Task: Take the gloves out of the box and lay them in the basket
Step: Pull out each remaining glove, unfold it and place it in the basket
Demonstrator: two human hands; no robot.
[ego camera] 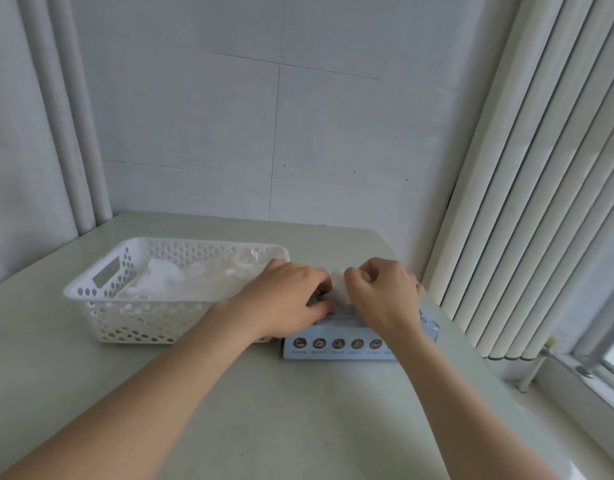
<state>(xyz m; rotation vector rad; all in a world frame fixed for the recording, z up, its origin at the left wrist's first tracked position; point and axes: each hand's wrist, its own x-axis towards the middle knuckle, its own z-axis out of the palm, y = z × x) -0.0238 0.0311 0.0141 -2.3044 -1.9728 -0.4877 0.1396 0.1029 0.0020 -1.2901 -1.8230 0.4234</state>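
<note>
Head view showed my right grip (pixel 380 292) pinching a glove (pixel 338 289) at the box (pixel 333 332) slot; the left grip (pixel 288 297) sat beside it, holding or not I couldn't tell. The basket (pixel 142 301) lay at nine o'clock from the glove, nearer the left grip.

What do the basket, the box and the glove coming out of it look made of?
basket: moulded plastic, white and slightly glossy. Signs are the regular round holes and the cut-out handle.
box: probably printed cardboard, light blue and matte. It has sharp folded edges and a row of round icons.
glove: likely thin plastic film, whitish-translucent, crumpled and limp at the box's opening.
</note>
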